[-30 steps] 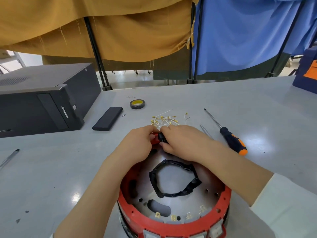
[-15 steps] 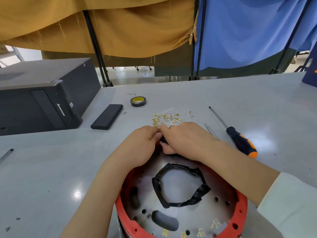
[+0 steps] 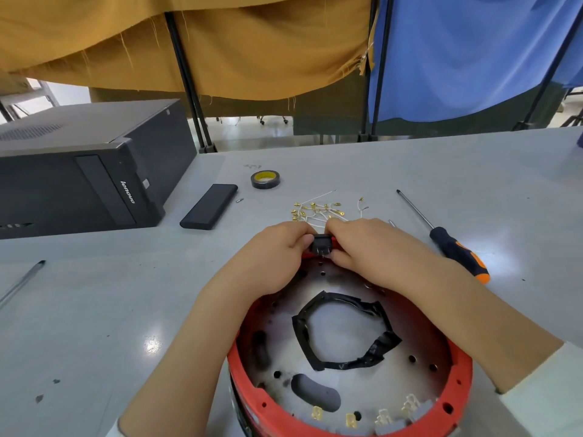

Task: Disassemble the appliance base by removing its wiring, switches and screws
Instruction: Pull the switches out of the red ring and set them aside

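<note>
From your head camera, the one readable word is "lenovo", running up the front of the black computer case (image 3: 79,171) far left of the base (image 3: 347,357). The round red-rimmed base sits on the table (image 3: 94,310) just in front of you, open side up, black tape (image 3: 344,335) ringing its centre hole. At its far rim, your left hand (image 3: 277,257) and right hand (image 3: 372,247) both pinch a small black switch (image 3: 321,244), terminals pointing toward you. Loose wires (image 3: 318,212) lie just beyond, a screwdriver (image 3: 454,247) to the right.

Red base rim (image 3: 334,425), black switch (image 3: 321,244), grey table (image 3: 94,310)
</note>
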A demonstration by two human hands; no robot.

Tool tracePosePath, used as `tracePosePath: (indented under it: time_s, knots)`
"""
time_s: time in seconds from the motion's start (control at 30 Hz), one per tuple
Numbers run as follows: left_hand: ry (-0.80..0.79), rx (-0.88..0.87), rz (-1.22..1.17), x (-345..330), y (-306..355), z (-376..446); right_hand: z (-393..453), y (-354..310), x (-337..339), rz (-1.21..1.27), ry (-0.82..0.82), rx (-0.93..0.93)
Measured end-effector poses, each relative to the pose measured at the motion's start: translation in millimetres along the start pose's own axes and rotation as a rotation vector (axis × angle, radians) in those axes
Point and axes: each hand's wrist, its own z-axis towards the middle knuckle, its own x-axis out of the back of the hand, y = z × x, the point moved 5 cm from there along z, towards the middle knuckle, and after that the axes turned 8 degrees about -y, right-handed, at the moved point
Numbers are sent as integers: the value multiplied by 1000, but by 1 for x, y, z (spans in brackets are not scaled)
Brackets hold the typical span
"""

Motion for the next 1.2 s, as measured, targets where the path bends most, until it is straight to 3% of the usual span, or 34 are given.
tracePosePath:
  time_s: [0.4, 0.67, 0.83, 0.97, 1.2]
  knots:
    - [-1, -13, 51, -2, 2, 2, 1, -6, 1, -135, 42, 47]
    - [-18, -67, 150, -1, 13, 10, 0, 12, 4, 75, 71, -82]
    - [18, -201, 504, -10, 21, 6, 1, 30, 0, 235, -71, -174]
    - [70, -228, 732, -20, 26, 14, 2, 28, -3, 201, -83, -173]
    - [134, -139, 934, -27, 25, 27, 0, 27, -3, 181, -91, -147]
